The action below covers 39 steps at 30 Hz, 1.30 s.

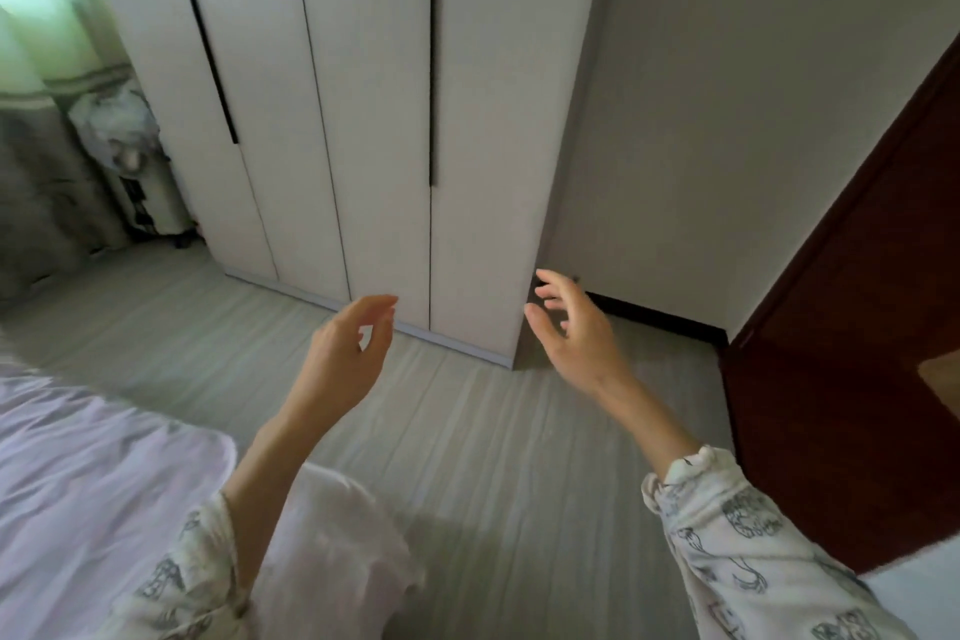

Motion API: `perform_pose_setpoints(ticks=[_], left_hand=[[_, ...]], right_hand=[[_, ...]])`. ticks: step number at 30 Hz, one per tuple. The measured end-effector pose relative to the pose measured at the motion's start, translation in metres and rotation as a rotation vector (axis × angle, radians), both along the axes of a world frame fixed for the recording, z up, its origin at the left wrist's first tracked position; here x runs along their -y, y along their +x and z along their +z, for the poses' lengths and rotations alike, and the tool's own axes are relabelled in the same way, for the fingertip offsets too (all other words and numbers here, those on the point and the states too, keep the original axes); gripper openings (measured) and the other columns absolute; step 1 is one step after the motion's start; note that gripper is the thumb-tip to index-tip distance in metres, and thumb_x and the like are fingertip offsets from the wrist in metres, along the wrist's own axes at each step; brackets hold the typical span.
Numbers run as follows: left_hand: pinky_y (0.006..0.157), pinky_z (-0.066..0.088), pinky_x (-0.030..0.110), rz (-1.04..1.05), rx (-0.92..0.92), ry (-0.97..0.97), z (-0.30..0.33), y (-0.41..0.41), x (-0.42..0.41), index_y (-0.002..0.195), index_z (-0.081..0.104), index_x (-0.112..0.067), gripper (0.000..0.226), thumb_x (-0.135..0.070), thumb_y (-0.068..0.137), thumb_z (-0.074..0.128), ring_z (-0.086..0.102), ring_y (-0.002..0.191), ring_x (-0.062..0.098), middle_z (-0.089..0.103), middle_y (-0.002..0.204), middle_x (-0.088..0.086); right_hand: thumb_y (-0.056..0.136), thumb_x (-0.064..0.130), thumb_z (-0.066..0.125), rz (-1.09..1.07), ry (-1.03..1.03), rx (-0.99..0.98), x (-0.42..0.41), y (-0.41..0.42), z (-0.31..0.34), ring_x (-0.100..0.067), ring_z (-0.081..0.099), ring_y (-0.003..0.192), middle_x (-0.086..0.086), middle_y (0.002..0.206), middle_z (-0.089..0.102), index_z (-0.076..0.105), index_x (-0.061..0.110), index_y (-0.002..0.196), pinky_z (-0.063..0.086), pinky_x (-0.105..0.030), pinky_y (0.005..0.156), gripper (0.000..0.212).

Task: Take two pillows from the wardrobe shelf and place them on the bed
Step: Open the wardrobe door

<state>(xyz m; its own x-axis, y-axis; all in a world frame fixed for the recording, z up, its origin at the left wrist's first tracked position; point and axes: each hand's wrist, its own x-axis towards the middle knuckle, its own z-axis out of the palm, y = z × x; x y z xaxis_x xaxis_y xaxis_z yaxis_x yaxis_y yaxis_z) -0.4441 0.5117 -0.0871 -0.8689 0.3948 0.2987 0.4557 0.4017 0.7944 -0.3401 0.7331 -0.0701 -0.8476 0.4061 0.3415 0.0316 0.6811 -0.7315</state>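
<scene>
Closed wardrobe (363, 120), left hand (345, 353), right hand (574, 333) empty

One wardrobe (363, 120) stands in view with its doors closed, showing two long dark handle slots. Two hands are raised in front of it, the left hand (345, 353) and the right hand (574, 333), each coming out of one patterned sleeve. There is one bed (88, 473), one dark brown door (852, 379) and one green curtain (36, 0).

Bed (104, 457) left, wardrobe (363, 120) ahead (door (857, 327) right).
</scene>
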Motion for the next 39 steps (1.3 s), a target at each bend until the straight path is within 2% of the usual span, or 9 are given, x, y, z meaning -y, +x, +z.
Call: perform_pose_setpoints(ticks=[2,6,12,18,26,39], left_hand=[[0.087,0.044,0.027,0.032,-0.008,0.004,0.007,-0.027,-0.018,0.118,0.060,-0.019,0.027,-0.021,0.094,0.047,0.057,0.097,0.011,0.062,0.108,-0.008],[0.094,0.047,0.037,0.088,-0.025,-0.022,0.010,-0.084,-0.043,0.120,0.058,-0.014,0.029,-0.019,0.095,0.047,0.059,0.105,0.017,0.065,0.115,0.003],[0.089,0.045,0.027,0.171,-0.034,-0.003,0.004,-0.192,-0.075,0.120,0.059,-0.014,0.028,-0.018,0.094,0.047,0.057,0.103,0.012,0.064,0.117,0.002],[0.091,0.048,0.035,0.227,-0.080,0.019,0.012,-0.322,-0.096,0.120,0.058,-0.012,0.028,-0.015,0.094,0.048,0.057,0.100,0.012,0.064,0.113,0.003],[0.083,0.044,0.026,0.302,-0.108,0.019,0.029,-0.476,-0.105,0.115,0.062,-0.016,0.025,-0.015,0.093,0.049,0.057,0.094,0.007,0.060,0.107,-0.007],[0.089,0.048,0.033,0.514,-0.173,-0.058,0.049,-0.721,-0.078,0.117,0.061,-0.015,0.027,-0.016,0.092,0.049,0.058,0.098,0.012,0.063,0.112,0.000]], right_hand=[[0.091,0.030,0.053,0.027,0.006,-0.010,-0.023,-0.036,0.005,-0.011,0.052,0.110,0.000,0.121,0.056,0.044,0.019,0.131,0.040,-0.027,0.090,0.042],[0.091,0.029,0.053,0.116,0.005,-0.015,-0.053,-0.109,0.004,-0.009,0.052,0.107,0.001,0.119,0.056,0.045,0.017,0.130,0.039,-0.025,0.088,0.042],[0.091,0.032,0.052,0.226,0.006,-0.047,-0.083,-0.241,-0.001,-0.005,0.051,0.104,0.011,0.112,0.052,0.044,0.023,0.129,0.036,-0.023,0.084,0.040],[0.092,0.035,0.049,0.320,0.037,-0.022,-0.101,-0.385,0.010,-0.007,0.050,0.109,0.008,0.119,0.053,0.042,0.026,0.132,0.038,-0.024,0.086,0.042],[0.092,0.033,0.049,0.402,0.012,-0.051,-0.116,-0.551,0.032,-0.009,0.051,0.110,0.007,0.117,0.053,0.043,0.025,0.131,0.041,-0.027,0.089,0.040],[0.092,0.028,0.050,0.610,-0.017,-0.113,-0.093,-0.845,0.049,-0.009,0.052,0.108,0.004,0.117,0.056,0.044,0.024,0.129,0.039,-0.023,0.085,0.037]])
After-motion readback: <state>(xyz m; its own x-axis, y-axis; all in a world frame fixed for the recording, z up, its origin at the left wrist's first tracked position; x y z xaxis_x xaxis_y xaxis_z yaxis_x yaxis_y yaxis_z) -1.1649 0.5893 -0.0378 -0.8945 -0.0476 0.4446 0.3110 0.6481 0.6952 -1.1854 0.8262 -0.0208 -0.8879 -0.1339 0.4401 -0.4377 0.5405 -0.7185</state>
